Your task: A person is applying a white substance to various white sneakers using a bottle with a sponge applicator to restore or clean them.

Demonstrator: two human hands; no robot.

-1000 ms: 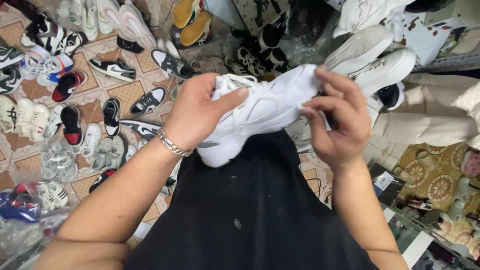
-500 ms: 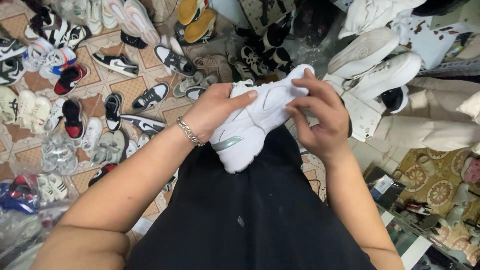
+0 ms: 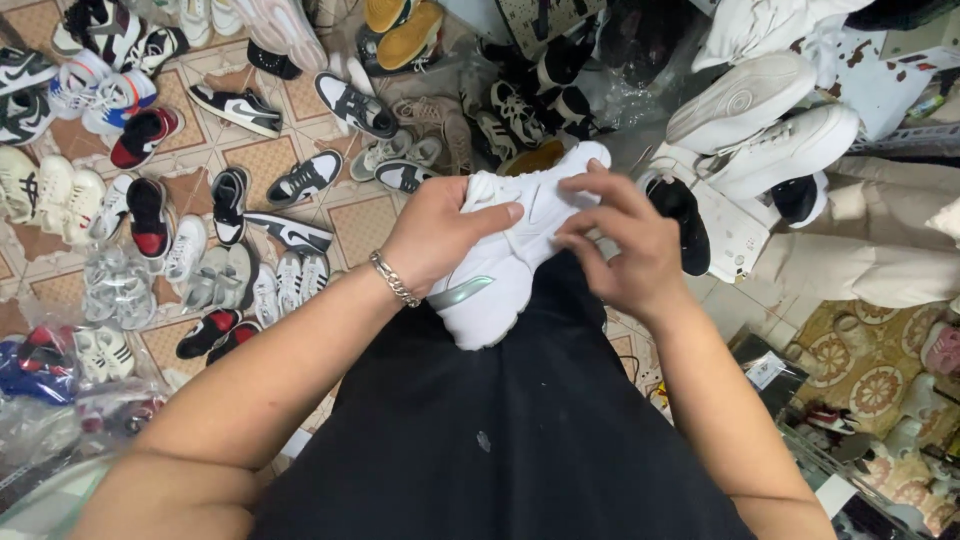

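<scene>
The left hand [image 3: 440,235] is wrapped around the upper of a chunky white sneaker [image 3: 510,255], thumb laid flat across the top near the tongue and the other fingers curled underneath out of sight, so the grasp is closed firmly on the shoe. A silver chain bracelet [image 3: 394,278] sits at that wrist. The right hand [image 3: 625,245] meets the same sneaker from the other side: its fingers are bent and drawn together at the lace area, the fingertips [image 3: 572,222] touching the white upper; whether they pinch a lace or only press on the fabric cannot be told. The sneaker is held in the air in front of the person's body, above the black garment [image 3: 480,430] covering the lap, its heel with a silvery-grey side stripe pointing down toward the lap and its toe pointing up and away. Beyond it, the patterned tile floor [image 3: 360,225] is strewn with many pairs of sneakers, and two white sneakers [image 3: 770,125] lie on a box at the upper right. Compared with half a second ago, the shoe sits slightly lower and nearer the lap, and both hands have kept their hold on it.
</scene>
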